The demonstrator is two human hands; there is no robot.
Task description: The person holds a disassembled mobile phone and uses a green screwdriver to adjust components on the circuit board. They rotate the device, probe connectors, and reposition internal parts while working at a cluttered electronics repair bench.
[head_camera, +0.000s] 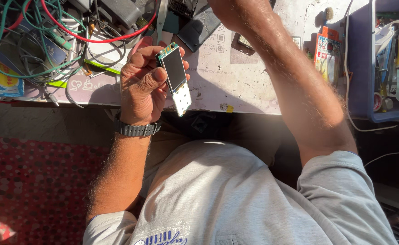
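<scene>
While the slim green phone circuit board with its dark screen and white keypad sits pinched in the left hand, tilted screen-up for a clear look above the pale worn surface, the right hand reaches toward a tangle of cables; its grip is hidden.

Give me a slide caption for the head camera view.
Left hand holds a bare phone board with screen above a cluttered workbench; right hand reaches forward.

Tangled red and green wires lie left; a blue tool tray sits right.
</scene>
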